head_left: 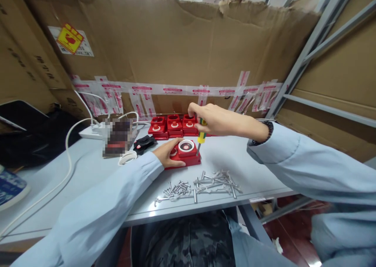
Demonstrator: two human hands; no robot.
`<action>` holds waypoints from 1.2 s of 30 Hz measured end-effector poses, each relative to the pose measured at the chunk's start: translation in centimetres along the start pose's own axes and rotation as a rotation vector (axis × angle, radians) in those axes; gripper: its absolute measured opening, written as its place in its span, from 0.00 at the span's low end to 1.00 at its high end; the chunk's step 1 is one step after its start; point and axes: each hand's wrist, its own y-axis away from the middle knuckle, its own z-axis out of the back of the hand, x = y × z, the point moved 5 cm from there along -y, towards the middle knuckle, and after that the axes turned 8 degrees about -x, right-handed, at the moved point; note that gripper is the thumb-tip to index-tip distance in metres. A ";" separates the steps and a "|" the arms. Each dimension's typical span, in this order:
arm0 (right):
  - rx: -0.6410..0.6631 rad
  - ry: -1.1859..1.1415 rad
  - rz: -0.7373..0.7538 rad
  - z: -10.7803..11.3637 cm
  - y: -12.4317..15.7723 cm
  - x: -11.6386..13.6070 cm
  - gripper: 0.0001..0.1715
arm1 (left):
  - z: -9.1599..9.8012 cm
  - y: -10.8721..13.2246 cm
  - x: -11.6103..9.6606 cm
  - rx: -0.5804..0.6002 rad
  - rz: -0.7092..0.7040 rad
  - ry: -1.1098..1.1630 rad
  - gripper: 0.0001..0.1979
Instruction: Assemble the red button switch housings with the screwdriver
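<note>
A red box-shaped device (190, 159) with a white ring on top lies on the table in front of me. My left hand (169, 154) grips its left side, thumb along the front and fingers over the top. In my right hand (212, 119) is an upright screwdriver with a yellow and green handle (201, 137). Its metal tip meets the device's right end; the screw under it is too small to make out. Loose screws (179, 188) lie in a pile nearer to me. Beside them are several metal rods and pale hook-like pieces (219, 182).
Several similar red devices (174, 126) stand in a row at the back, against the taped cardboard (182, 47). To the left are a black pouch (144, 143), white rings (127, 158), a blurred-out phone-like object (117, 137) and a power strip (93, 131) with white cables.
</note>
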 end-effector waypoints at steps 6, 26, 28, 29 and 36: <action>0.047 -0.138 0.074 0.3 0.3 0.6 0.18 | 0.0 0.0 0.0 0.003 -0.001 -0.011 0.37; -0.024 -0.190 0.000 0.3 0.3 -0.4 0.16 | 0.1 0.0 -0.3 -0.006 -0.007 0.024 0.35; -0.057 -0.152 -0.046 0.4 0.4 -0.7 0.10 | 0.1 0.0 -0.3 -0.006 -0.005 0.023 0.35; -0.081 -0.151 -0.061 0.5 0.5 -0.8 0.09 | 0.1 0.0 -0.3 -0.004 -0.003 0.020 0.35; -0.085 -0.251 -0.058 -0.1 0.4 -0.5 0.26 | 0.0 0.0 -0.2 0.004 0.003 0.011 0.36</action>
